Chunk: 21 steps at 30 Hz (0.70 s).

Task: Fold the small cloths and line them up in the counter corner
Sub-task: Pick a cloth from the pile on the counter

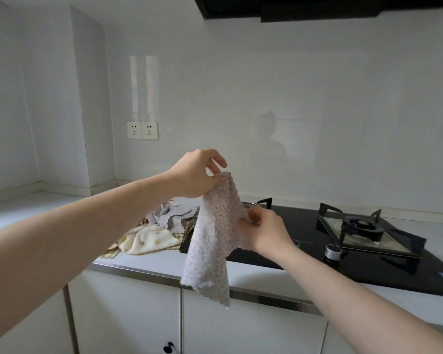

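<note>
Head view, nearest first: spotted cloth (215, 241) held up in the air over the front edge of the counter (149, 261), its lower corner dangling past the steel trim and in front of the cabinet doors (128, 315). Pinched at the top corner by the left hand (197, 175), thumb and forefinger closed on the fabric, other fingers lifted clear. Pinched at the right-hand edge, lower down, by the right hand (264, 228), fingers curled round a fold of cloth. Hangs limp between the two grips, creased and twisted, so judged light, thin and very soft, with no stiffness to keep a fold by itself; dimpled weave likely gives enough friction against slipping. Frayed, wavy hem; not fragile. Best taken by two neighbouring corners and pulled taut to square it before folding, then laid flat on the counter for creasing.

Behind, on the counter just left of the black hob (304, 238): heap of unfolded cloths (159, 231), cream, grey and patterned, overlapping, partly on the hob's left edge.

Farther right: burner grate (363, 226) and knobs (333, 251).

Farthest, at the back left: counter corner (62, 190) below the wall sockets (142, 130), no folded cloth visible there.
</note>
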{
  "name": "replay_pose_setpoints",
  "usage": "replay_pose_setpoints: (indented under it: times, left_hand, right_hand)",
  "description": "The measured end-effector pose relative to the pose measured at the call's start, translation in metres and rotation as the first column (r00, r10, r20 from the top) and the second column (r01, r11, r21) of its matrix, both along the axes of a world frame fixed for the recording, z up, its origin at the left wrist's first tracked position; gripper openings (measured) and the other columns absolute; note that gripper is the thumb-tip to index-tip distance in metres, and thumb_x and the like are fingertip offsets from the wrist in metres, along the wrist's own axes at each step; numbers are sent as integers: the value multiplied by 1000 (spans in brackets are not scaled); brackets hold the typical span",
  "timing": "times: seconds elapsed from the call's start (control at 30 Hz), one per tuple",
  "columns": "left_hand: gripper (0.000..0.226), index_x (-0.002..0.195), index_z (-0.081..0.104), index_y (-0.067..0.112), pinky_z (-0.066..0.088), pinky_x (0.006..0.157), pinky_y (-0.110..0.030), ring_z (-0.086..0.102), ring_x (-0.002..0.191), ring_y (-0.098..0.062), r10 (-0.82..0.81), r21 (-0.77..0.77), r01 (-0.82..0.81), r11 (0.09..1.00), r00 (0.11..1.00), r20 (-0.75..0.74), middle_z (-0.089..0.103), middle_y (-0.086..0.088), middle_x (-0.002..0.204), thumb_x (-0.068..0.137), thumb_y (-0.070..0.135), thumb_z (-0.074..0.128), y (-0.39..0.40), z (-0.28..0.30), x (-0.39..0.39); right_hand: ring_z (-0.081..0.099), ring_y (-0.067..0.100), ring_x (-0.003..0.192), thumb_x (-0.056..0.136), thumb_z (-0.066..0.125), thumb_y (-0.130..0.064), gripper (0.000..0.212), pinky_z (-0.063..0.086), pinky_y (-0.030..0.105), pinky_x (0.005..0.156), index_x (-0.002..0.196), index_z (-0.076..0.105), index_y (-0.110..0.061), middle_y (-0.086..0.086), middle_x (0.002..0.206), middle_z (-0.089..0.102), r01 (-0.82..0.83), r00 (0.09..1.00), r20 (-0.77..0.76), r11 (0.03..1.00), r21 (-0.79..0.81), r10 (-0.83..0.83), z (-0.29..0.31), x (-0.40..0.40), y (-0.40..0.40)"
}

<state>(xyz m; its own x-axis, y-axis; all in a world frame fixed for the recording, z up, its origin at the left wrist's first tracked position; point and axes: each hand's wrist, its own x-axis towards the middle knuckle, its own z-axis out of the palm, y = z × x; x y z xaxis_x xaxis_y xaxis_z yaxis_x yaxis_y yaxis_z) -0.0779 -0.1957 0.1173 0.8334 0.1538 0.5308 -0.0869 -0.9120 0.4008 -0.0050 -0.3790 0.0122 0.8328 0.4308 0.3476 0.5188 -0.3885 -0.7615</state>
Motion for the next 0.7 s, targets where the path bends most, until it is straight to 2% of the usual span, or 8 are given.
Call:
replay_pose_setpoints:
  times: [0.2,0.3,0.33,0.37,0.43,0.5,0.6,0.7]
  left_hand:
    - [31,116,66,30,41,78,-26,56,94,-14,14,-8,-17,1000,951,-308,62,9,103,102,14,42,5,-8,-1]
    - [21,85,60,18,35,62,-27,46,75,-17,12,-73,-47,996,905,-425,53,5,76,93,2,49,9,-21,4]
    - [13,85,60,12,34,60,-28,44,71,-18,18,-105,-71,992,900,-436,50,3,73,91,3,53,11,-24,5]
    - [8,90,63,8,36,64,-29,45,73,-19,12,-139,-80,987,901,-433,52,1,77,89,9,56,11,-27,4]
    - [31,97,67,5,40,76,-32,49,83,-21,-14,-192,-71,979,913,-408,57,-2,89,79,28,56,16,-31,6]
    - [33,87,63,10,43,80,-35,51,85,-22,-20,-219,-65,974,930,-367,57,-2,88,69,34,49,19,-35,10]
    - [20,81,61,19,47,74,-30,58,77,-21,-11,-306,-74,949,964,-267,63,-3,80,69,28,48,17,-38,14]
    - [15,89,60,15,46,60,-21,60,72,-18,-33,-409,-61,911,975,-220,63,-6,81,81,20,48,9,-42,23]
  right_hand:
    - [65,10,77,96,66,-30,16,42,11,58,85,74,-21,-6,81,74,69,997,41,995,69,-72,18,24,-22]
    - [65,2,74,94,70,-27,9,40,6,55,88,76,-24,-9,83,74,80,994,70,993,84,-86,26,32,-24]
    - [63,-1,70,93,71,-28,8,40,5,54,87,76,-25,-11,81,73,87,992,81,994,74,-92,28,35,-24]
    - [61,-2,67,92,72,-29,8,40,6,52,86,75,-26,-12,78,72,91,991,91,994,67,-97,31,37,-26]
    - [58,1,63,92,73,-32,11,39,9,50,84,75,-24,-11,73,68,112,988,104,992,50,-116,36,43,-28]
    - [52,14,59,96,66,-31,22,36,19,49,80,70,-16,-3,67,61,125,986,110,992,14,-126,40,49,-30]
    - [35,21,58,100,57,-27,36,23,34,53,70,47,-8,1,59,39,119,988,98,993,-11,-118,43,56,-31]
    - [35,19,56,99,58,-32,37,23,33,54,70,49,-11,1,58,38,117,989,88,993,-11,-116,47,62,-28]
